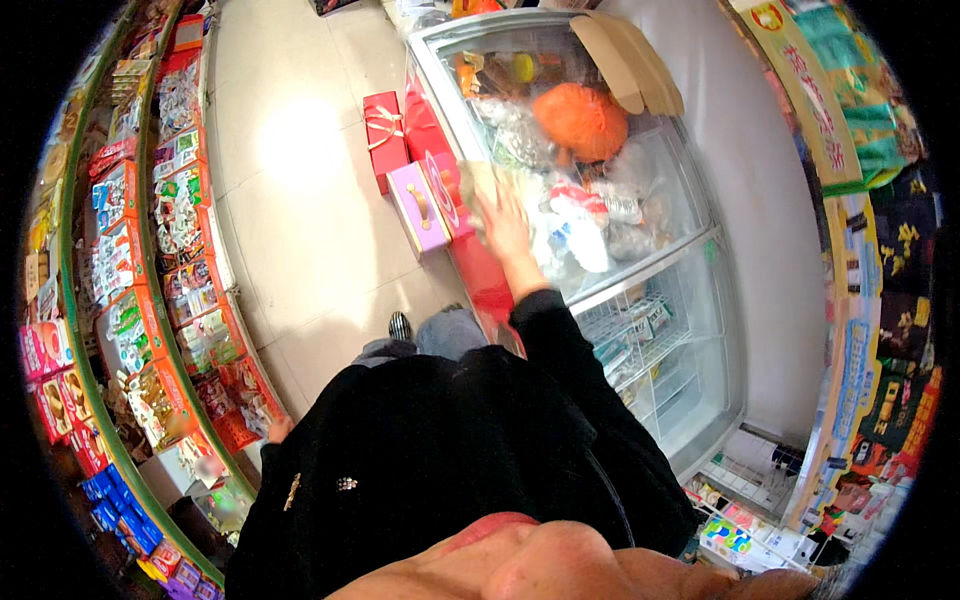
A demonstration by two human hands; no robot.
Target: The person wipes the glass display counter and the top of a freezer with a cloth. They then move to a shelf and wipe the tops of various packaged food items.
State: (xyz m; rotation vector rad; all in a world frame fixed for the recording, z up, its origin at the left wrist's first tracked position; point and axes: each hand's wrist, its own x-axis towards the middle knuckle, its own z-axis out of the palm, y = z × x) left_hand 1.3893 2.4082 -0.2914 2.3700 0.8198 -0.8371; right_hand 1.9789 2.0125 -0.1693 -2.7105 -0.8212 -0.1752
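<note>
My right hand (507,225) reaches forward, pressing a beige cloth (472,183) against the near-left edge of a chest freezer (437,38). The hand is slightly blurred. Under the freezer's glass lie an orange bag (582,122), several clear and white plastic bags (585,235) and a red-and-white packet. My left hand (281,429) hangs low at the left, beside the lower snack shelf (245,400); only a small part of it shows past the black sleeve, and its fingers cannot be made out.
A red gift box with a ribbon (384,135) and a purple box with a handle (418,208) stand on the floor against the freezer. A brown cardboard piece (628,65) lies on its far right corner. Packed snack shelves (180,215) line the left; hanging packets (850,60) line the right.
</note>
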